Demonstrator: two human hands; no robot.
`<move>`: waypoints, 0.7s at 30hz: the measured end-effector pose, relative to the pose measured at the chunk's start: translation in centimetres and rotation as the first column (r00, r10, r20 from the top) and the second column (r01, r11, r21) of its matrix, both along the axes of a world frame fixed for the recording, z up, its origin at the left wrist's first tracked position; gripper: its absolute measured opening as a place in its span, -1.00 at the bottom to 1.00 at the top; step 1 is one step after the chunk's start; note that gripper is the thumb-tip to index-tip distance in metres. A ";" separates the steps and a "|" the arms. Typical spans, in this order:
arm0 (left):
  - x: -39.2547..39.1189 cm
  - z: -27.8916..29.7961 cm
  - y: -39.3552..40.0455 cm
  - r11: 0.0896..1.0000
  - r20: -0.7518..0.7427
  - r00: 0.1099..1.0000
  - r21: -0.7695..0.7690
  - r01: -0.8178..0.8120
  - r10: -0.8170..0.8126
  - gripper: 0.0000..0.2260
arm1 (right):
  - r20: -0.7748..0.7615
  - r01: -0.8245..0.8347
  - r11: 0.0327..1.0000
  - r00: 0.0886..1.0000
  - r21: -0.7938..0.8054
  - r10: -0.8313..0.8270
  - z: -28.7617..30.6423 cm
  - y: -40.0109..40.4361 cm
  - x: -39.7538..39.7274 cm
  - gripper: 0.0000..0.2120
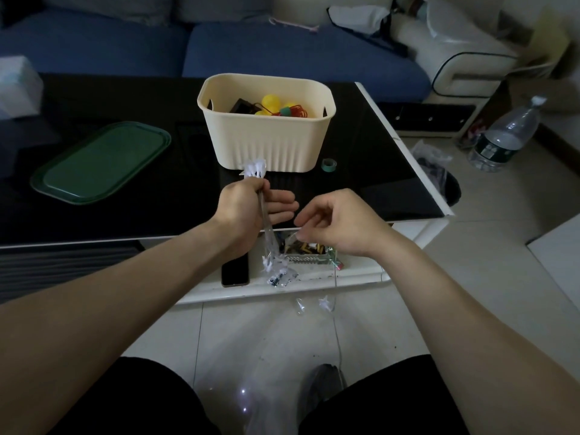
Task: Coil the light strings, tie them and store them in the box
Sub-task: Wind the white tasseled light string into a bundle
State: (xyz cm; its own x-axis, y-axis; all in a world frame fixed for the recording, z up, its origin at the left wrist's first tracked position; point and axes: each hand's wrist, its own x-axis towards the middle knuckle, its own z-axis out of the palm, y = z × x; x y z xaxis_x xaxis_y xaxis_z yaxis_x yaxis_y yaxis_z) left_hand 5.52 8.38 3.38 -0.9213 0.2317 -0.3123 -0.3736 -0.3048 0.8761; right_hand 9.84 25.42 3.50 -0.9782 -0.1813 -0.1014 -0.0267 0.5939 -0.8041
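You are holding a bundle of the clear light string point(266, 233) upright in your left hand point(243, 211), thumb and forefinger clamped on it near its top while the other fingers point(282, 204) are lying straight out, just in front of the near wall of the box point(266, 142). Your right hand point(339, 226) is pinching a loose strand just beside it, and the rest is trailing down past the shelf toward the floor between your knees. That slack tail could be snagging on the shelf clutter or tangling as you are winding, and the loops could be slipping out of so light a pinch. Counting: one string in hand, one box on the worktop already holding one coloured string with yellow bulbs point(271, 105), one green lid point(100, 161) far left, one tape roll point(329, 164), one phone point(235, 270), one bottle point(505, 136).
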 end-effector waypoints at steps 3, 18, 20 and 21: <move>0.3 -0.1 0.3 0.994 0.039 0.994 -0.053 0.101 -0.099 -0.70 | -0.079 0.028 0.999 0.997 0.039 -0.025 -0.3 -0.8 -0.1 -0.76; 0.8 -0.6 0.1 0.877 0.030 0.976 -0.434 0.207 -0.215 -0.68 | -0.081 0.127 0.979 0.987 -0.161 -0.142 -0.4 -1.3 -0.3 -0.75; 0.6 -0.5 0.0 0.916 0.046 0.986 -0.365 0.165 -0.159 -0.71 | 0.059 0.280 0.956 0.960 -0.091 -0.275 -0.8 -0.8 -0.6 -0.67; 0.6 -0.3 0.0 0.933 0.043 0.990 -0.332 0.139 -0.132 -0.72 | 0.183 0.327 0.941 0.934 -0.085 -0.307 -1.1 -0.6 -0.7 -0.58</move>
State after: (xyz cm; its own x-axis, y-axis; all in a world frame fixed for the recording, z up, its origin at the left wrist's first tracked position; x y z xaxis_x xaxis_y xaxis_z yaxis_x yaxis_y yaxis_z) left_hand 6.07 8.36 3.04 -0.8812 0.2335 -0.4112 -0.4095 0.0580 0.9105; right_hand 9.16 24.86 2.36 -0.9578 0.1159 -0.2631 0.2866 0.4555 -0.8429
